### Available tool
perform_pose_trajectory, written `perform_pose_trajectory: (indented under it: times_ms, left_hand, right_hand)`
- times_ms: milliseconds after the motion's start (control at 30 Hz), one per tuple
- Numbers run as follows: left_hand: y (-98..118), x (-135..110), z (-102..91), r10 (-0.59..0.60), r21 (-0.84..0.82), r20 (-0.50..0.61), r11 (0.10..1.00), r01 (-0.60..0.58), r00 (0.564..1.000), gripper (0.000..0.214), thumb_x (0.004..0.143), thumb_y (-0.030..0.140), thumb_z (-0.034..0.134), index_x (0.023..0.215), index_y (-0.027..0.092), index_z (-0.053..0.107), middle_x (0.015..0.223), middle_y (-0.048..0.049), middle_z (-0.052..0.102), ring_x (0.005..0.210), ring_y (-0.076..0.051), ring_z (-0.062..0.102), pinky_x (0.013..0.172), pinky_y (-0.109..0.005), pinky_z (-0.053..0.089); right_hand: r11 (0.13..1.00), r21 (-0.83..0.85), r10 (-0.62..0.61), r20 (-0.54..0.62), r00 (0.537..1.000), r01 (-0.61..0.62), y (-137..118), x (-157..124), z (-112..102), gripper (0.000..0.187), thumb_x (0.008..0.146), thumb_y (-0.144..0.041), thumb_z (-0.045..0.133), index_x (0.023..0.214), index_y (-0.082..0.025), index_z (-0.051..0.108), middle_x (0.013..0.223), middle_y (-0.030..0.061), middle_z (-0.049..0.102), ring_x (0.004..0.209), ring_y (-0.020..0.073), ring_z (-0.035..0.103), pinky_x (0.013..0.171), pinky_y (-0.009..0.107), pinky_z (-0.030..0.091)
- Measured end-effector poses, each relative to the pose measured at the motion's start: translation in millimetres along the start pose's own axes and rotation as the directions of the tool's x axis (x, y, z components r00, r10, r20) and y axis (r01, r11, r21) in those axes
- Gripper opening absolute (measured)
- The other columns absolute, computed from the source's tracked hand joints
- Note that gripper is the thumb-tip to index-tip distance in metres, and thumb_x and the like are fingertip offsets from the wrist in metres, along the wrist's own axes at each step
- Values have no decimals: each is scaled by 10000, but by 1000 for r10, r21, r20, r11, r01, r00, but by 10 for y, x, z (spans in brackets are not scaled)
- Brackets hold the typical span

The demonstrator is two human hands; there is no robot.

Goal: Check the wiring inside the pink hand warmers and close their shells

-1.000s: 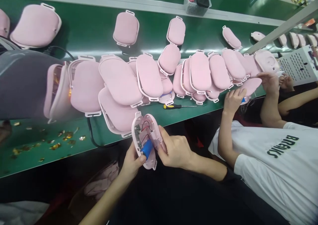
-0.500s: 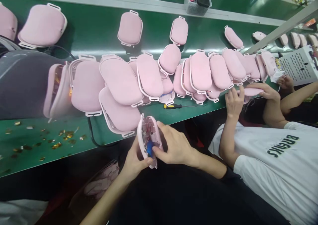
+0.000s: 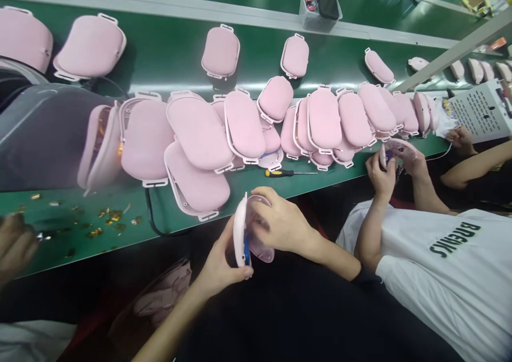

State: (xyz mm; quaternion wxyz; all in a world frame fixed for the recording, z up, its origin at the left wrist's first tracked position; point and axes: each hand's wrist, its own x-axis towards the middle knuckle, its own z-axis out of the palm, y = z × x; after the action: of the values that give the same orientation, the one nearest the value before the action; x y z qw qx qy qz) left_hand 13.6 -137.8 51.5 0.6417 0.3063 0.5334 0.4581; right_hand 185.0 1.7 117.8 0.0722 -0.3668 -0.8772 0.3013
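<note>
An oval pink device casing stands on edge between my hands, parted into two halves. My left hand grips the left casing half, its thumb at the lower end. My right hand holds the right casing half, with fingers reaching into the gap; their tips are partly hidden. Inside the opening shows a blue part. Just beyond, on the bench edge, lies a yellow-and-black screwdriver. A pink casing with white strap loops rests on the bench to the left of it.
Pink casings are heaped along the green bench. Small gold pieces lie at the left, near a dark grey machine. A co-worker's hand is at far left; a person in a white shirt sits right, holding an opened casing.
The casing's halves have swung wider apart, and my right fingers have moved into the gap. A co-worker's hand has appeared at far left. The neighbour's casing on the right has been opened.
</note>
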Motion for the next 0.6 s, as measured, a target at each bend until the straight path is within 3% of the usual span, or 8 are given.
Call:
perform_pose_trajectory:
  times_ms: [100,167,233,300,533,600]
  left_hand:
    - [-68,-11,-52,-27,-8,-19,1000,27,999,1178,575,591,1042,1575,199,560,1558,-201,638,1511,-492,532,1240,-557,481]
    - [-124,-16,-85,-22,-20,-41,1000,21,999,1179,565,681,1018,1542,187,580,1485,-205,686,1455,-499,584,1173,-557,540]
    - [-170,-15,-106,0,-25,-51,1000,-1,999,1227,546,757,992,1536,167,571,1434,-209,716,1380,-504,643,1114,-571,581]
    - [-198,-13,-108,15,-14,-49,1000,-16,999,1251,534,790,979,1531,162,560,1454,-215,709,1357,-507,660,1114,-600,580]
    - [-215,-5,-58,78,47,7,996,-79,997,1266,608,811,942,1613,197,479,1614,-238,579,1551,-504,491,1278,-678,397]
    - [-186,10,-80,85,77,35,993,-87,996,1278,612,797,949,1637,211,459,1608,-235,579,1538,-503,502,1268,-684,407]
  right_hand:
    - [991,100,-90,-24,996,92,36,-40,12,189,1000,-283,680,1145,-192,760,1545,133,624,1219,262,743,932,374,684]
    - [959,247,-128,-56,990,138,68,-75,3,367,1003,-309,699,1350,-189,702,1579,149,612,1245,251,740,1018,382,666]
    - [897,421,-131,-45,990,137,101,-109,-1,656,989,-346,738,1589,-194,519,1534,155,651,1163,223,765,1028,377,665]
    - [836,540,-107,-3,994,91,130,-132,9,808,976,-368,767,1677,-208,400,1414,127,724,1057,201,779,1007,375,672]
    - [738,672,-22,128,992,-70,246,-111,128,848,919,-427,871,1652,-265,477,1406,104,725,1043,197,756,1019,400,656]
    - [712,699,-23,111,994,-61,312,-73,173,883,859,-477,928,1622,-295,521,1508,113,677,1186,226,731,1098,424,618]
